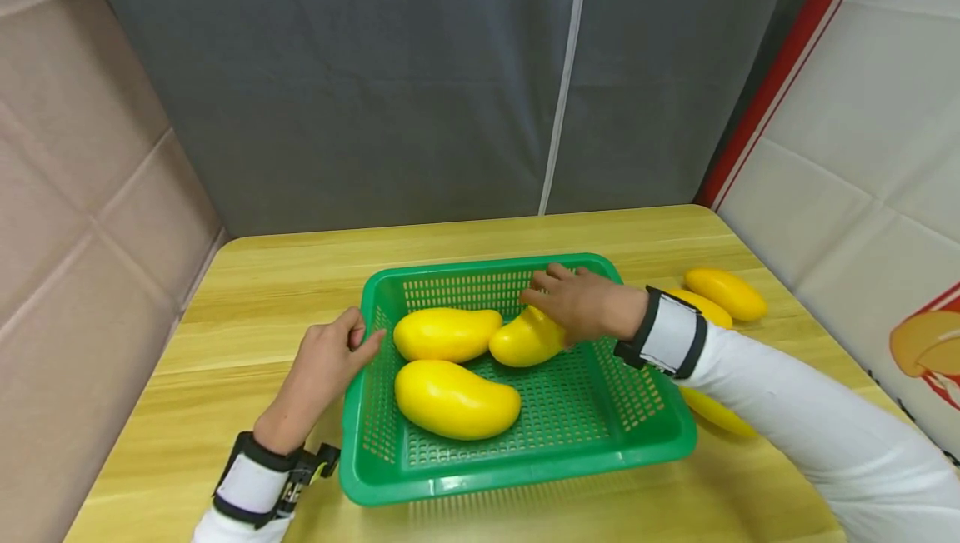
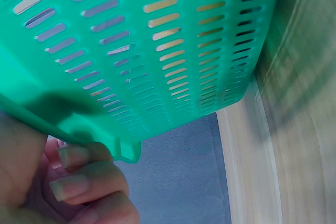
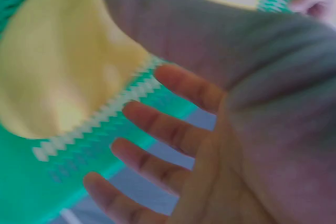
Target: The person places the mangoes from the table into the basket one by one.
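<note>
A green plastic basket [image 1: 450, 489] with slotted walls stands on the wooden table. My left hand [image 1: 322, 368] grips its left rim, thumb over the edge and fingers [image 2: 100, 182] curled beneath it in the left wrist view. Inside lie three yellow mangoes: one at the back left [image 1: 446, 333], one at the front left [image 1: 456, 401], and a third mango [image 1: 525, 341] toward the back right. Over that third one is my right hand [image 1: 581, 301], partly hiding it. In the right wrist view its fingers [image 3: 163, 124] are spread apart and the thumb overlaps the mango [image 3: 63, 66].
To the right of the basket, more mangoes lie on the table: one at the back [image 1: 726, 293], one beside it [image 1: 705, 307] and one partly behind the right sleeve [image 1: 716, 411]. A grey curtain [image 1: 375, 93] hangs behind the table, with pale padded walls at both sides.
</note>
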`<state>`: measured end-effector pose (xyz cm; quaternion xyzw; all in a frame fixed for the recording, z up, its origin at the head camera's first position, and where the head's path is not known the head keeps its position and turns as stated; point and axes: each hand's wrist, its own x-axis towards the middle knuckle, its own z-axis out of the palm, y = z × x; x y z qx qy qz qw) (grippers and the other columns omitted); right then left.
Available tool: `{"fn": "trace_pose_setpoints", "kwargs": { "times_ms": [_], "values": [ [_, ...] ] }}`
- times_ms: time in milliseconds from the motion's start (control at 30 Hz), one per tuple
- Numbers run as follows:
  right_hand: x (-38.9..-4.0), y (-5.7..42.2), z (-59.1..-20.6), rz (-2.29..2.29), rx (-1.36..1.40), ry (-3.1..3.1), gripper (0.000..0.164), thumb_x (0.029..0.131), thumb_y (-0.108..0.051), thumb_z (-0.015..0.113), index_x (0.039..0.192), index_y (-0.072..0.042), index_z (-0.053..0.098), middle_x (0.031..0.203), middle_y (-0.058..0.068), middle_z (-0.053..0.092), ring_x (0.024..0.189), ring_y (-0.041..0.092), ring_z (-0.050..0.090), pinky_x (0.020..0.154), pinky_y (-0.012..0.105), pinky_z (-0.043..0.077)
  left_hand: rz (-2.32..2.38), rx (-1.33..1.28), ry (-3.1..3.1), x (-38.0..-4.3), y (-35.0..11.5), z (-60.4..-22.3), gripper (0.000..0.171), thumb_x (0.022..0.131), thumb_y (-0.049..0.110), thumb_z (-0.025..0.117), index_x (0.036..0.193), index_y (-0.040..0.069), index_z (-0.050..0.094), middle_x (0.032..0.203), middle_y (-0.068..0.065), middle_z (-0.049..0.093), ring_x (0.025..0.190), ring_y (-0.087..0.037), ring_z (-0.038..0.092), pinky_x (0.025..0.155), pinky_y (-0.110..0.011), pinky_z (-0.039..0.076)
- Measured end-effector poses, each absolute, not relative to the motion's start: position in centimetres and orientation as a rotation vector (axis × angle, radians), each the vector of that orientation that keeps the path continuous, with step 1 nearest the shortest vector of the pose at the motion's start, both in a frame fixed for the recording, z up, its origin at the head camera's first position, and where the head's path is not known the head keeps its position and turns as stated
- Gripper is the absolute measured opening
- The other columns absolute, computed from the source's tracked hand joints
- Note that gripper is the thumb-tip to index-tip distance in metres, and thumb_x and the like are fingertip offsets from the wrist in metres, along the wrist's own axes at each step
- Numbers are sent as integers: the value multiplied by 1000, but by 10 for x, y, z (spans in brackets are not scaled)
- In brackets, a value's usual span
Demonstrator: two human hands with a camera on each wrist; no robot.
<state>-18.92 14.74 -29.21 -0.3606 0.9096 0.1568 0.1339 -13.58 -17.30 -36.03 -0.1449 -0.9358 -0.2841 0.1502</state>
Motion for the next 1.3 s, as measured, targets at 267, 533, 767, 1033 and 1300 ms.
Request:
{"fn": "trace_pose_setpoints", "kwargs": {
  "times_ms": [267, 533, 767, 1033, 1300],
  "values": [
    [-154, 107, -282, 429, -1389, 2525, 60, 81, -56, 58, 124, -14, 51, 110, 1, 54, 97, 15, 48, 79, 28, 46, -815, -412, -2684, -136, -174, -360, 32, 86, 19, 63, 71, 11, 36, 56, 3, 25, 42, -11, 27, 42, -23, 23],
    [-128, 71, -308, 602, -1549, 2582, 71, 77, -71, 49, 115, -11, 50, 96, -1, 52, 70, 12, 46, 58, 22, 45, -815, -421, -2670, -136, -174, -362, 32, 87, 19, 63, 71, 10, 37, 55, 4, 25, 42, -9, 26, 42, -23, 23],
    [-127, 53, -319, 675, -1480, 2598, 71, 74, -67, 59, 116, -11, 50, 92, -3, 54, 68, 10, 50, 56, 22, 48, -806, -419, -2670, -136, -173, -362, 32, 86, 19, 64, 70, 11, 37, 56, 4, 25, 43, -10, 27, 43, -22, 23],
    [-131, 49, -322, 547, -1389, 2603, 69, 73, -61, 64, 119, -13, 46, 91, -3, 53, 71, 12, 52, 57, 24, 47, -798, -420, -2664, -135, -173, -360, 32, 86, 19, 64, 70, 10, 38, 56, 3, 26, 44, -10, 27, 43, -23, 23],
    [-135, 52, -325, 426, -1380, 2579, 76, 73, -57, 67, 128, -13, 39, 108, -1, 46, 74, 14, 48, 60, 24, 47, -805, -423, -2670, -135, -173, -361, 32, 87, 21, 63, 71, 11, 38, 55, 4, 25, 43, -9, 26, 43, -22, 23]
  ]
}}
